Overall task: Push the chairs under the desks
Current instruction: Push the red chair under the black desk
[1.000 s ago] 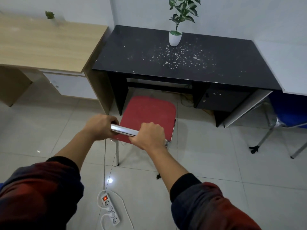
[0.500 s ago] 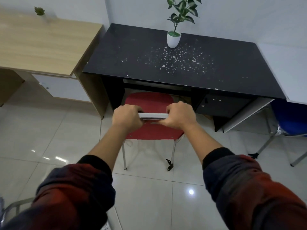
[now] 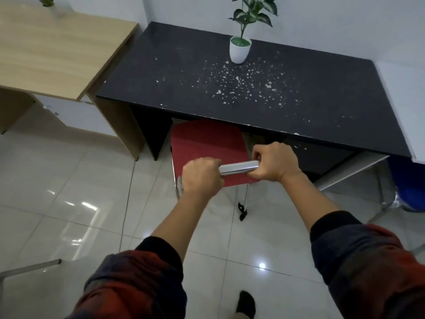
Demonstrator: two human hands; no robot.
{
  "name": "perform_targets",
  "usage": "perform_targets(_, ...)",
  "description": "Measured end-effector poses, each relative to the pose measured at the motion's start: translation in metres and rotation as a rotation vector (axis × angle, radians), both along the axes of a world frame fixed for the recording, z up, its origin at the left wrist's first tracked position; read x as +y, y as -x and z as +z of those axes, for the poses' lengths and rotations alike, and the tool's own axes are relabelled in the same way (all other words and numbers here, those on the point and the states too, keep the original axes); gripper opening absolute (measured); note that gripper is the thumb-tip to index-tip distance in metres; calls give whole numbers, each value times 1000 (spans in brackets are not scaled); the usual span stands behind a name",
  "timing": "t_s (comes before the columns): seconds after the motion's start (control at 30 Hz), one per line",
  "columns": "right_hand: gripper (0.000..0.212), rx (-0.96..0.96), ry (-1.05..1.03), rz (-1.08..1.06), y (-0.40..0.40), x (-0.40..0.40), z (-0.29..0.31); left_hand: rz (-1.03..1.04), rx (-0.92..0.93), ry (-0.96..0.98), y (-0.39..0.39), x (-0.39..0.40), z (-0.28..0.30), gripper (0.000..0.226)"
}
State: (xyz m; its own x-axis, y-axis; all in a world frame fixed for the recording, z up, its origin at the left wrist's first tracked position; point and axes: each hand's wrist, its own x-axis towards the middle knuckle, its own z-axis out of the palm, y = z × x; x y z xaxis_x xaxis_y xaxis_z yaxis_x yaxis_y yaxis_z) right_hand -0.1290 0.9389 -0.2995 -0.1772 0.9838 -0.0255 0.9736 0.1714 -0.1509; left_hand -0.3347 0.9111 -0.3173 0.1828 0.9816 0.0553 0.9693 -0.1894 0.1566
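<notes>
In the head view, the left hand and the right hand each had a grip curled tight round the chrome back rail of the red chair, the left at the rail's nine o'clock end, the right at its three o'clock end. The rail's long axis ran nearly across the view, roughly parallel to the front edge of the black bench. The seat lay at twelve o'clock from both hands, its far edge already tucked beneath the bench's front lip, so the push ahead ran straight toward twelve o'clock; the right hand sat slightly nearer the bench. A potted plant stood on the bench among white flecks, a wooden bench lay at ten o'clock, and a blue chair at three o'clock. Compared with half a second earlier, the seat had slid further under, and the rail had skewed, the right end leading.
</notes>
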Motion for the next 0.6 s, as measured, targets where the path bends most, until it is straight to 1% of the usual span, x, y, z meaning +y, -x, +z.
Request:
perform_targets(0.13,70,-37,23,48,8,25,0,44,-3,13,9,26,3,26)
perform_targets(0.2,68,-45,45,33,25,31,-4,65,-12,43,27,40,4,34)
perform_targets(0.33,79,-76,111,-24,46,26,-9,-11,-126,120,51,48,5,84)
perform_targets(0.37,81,-86,123,-24,48,25,-6,-36,-151,117,54,48,6,94)
perform_targets(0.4,85,-93,131,-13,49,23,-4,-53,-182,109,56,47,6,99)
perform_targets(0.5,95,-55,183,22,50,20,2,-64,-262,87,64,49,3,95)
perform_targets(0.6,107,19,218,15,62,13,5,-53,-275,100,79,51,2,99)
